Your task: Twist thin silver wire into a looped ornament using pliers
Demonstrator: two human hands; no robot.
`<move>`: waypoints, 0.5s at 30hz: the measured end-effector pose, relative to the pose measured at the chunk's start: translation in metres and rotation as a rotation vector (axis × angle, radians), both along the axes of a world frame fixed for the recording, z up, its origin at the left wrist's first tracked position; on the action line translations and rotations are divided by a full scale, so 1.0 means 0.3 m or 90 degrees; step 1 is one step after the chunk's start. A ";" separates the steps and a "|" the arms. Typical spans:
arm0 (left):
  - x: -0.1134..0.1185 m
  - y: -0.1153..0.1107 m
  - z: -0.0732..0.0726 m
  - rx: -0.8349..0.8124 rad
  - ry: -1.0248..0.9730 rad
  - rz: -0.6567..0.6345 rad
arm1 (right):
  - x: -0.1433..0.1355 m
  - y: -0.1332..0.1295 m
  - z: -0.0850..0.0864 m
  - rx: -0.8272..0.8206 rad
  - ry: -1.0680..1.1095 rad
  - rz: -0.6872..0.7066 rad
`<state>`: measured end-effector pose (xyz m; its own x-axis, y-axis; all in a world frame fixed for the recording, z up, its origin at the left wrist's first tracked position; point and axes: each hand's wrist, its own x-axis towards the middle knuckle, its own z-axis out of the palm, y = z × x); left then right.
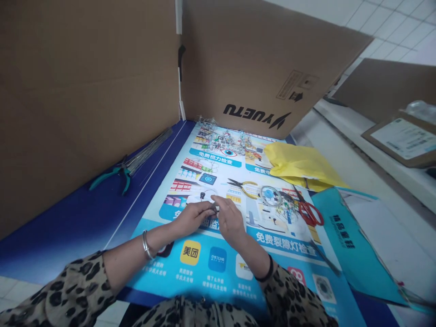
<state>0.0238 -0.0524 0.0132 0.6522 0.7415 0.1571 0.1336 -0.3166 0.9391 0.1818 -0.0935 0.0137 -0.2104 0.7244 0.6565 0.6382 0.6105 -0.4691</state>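
My left hand (195, 218) and my right hand (232, 223) meet over the middle of the printed poster mat (200, 234). The left fingers are pinched together at the meeting point. Against them, the right hand closes with its thumb and bent fingers. Whatever lies between the fingertips is too small and covered to make out. Just beyond the hands rest yellow-handled pliers (248, 188), jaws pointing left. A coil of thin wire (270, 195) lies to their right, beside a tangle of wire pieces (288, 210). Red-handled scissors (310, 214) lie next to that tangle.
Cardboard walls (102, 81) rise at the left and back. Teal-handled pliers (114, 176) and a bundle of thin rods or wires (150, 152) lie left. Wire pieces (228, 138) are strewn at the back. A yellow bag (296, 165) and teal cardboard (344, 231) are right.
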 end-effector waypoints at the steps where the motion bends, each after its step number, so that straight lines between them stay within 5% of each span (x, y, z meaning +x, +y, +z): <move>1: -0.003 -0.003 0.003 0.002 0.000 0.009 | 0.001 -0.005 -0.006 -0.011 0.035 -0.022; 8: -0.001 -0.021 0.006 0.025 0.048 -0.009 | 0.014 -0.008 0.020 -0.071 0.194 -0.137; 12: -0.003 -0.014 0.004 0.024 0.050 -0.009 | -0.015 -0.083 0.170 -0.079 0.232 -0.166; 15: -0.012 -0.009 0.009 0.026 0.045 -0.012 | -0.057 -0.195 0.306 -0.168 0.194 -0.064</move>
<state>0.0202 -0.0552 0.0160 0.6769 0.7227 0.1394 0.1931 -0.3571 0.9139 0.1648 -0.1521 0.1055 0.0459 0.8833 0.4667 0.4966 0.3852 -0.7778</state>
